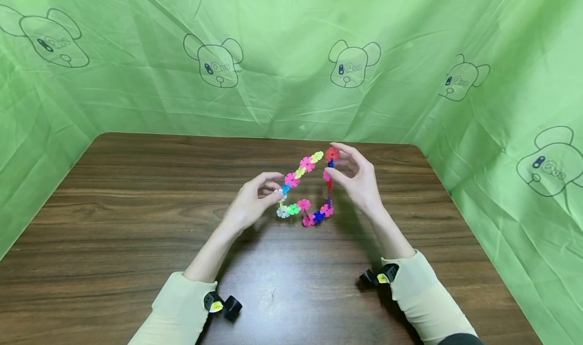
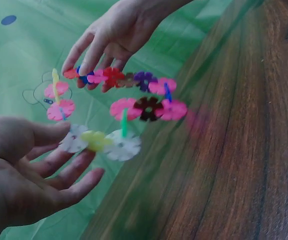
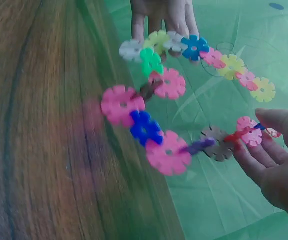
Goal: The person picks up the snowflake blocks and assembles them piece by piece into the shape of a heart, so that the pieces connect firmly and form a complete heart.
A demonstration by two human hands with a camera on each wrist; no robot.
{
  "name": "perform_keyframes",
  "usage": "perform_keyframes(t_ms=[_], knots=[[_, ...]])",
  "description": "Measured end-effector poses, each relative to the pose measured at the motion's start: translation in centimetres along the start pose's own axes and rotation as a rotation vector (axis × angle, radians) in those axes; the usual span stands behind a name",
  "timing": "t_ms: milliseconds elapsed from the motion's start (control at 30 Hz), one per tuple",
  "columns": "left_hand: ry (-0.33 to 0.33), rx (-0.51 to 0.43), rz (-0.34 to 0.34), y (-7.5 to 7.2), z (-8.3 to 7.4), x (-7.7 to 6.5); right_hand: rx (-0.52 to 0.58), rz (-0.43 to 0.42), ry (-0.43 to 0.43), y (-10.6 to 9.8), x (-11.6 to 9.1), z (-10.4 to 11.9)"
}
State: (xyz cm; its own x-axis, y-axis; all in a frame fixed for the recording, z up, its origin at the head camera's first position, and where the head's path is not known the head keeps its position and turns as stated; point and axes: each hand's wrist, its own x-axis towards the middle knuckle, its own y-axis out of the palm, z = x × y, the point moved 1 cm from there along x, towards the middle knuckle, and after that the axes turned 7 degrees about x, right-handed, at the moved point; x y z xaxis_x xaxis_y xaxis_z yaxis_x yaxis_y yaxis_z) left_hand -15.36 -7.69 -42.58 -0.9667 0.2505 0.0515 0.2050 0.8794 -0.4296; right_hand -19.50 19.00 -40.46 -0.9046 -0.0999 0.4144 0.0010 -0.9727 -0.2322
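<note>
A chain of interlocking flower-shaped plastic discs [image 1: 307,164] hangs in a bent loop between the two hands, above the table. My left hand [image 1: 253,199] pinches it at a white disc [image 2: 75,140] on the left side, with thumb and fingers. Near the red disc [image 1: 332,154] at one end, my right hand [image 1: 361,180] grips the chain by the pink and blue discs. The other end is a yellow disc [image 3: 262,90], with a small gap between it and the red one. Green, pink and dark blue discs [image 3: 146,128] sag along the bottom.
The brown wood-grain table [image 1: 136,218] lies under both hands. Green cloth [image 1: 282,97] printed with bear-like heads rises behind the table and at its sides. A small black camera [image 1: 223,305] sits on each sleeve cuff.
</note>
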Motion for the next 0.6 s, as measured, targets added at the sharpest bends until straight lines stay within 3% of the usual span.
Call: perform_keyframes(t_ms=[233,433,600], knots=[[0.035,0.090,0.165,0.0,0.0,-0.1,0.000,0.069,-0.031,0.6,-0.3,0.5],[0.071,0.123,0.206,0.1,0.1,-0.3,0.049,0.098,-0.027,1.0,-0.4,0.5],[0.060,0.069,0.234,0.1,0.1,-0.2,0.078,0.099,-0.006,1.2,-0.5,0.7]])
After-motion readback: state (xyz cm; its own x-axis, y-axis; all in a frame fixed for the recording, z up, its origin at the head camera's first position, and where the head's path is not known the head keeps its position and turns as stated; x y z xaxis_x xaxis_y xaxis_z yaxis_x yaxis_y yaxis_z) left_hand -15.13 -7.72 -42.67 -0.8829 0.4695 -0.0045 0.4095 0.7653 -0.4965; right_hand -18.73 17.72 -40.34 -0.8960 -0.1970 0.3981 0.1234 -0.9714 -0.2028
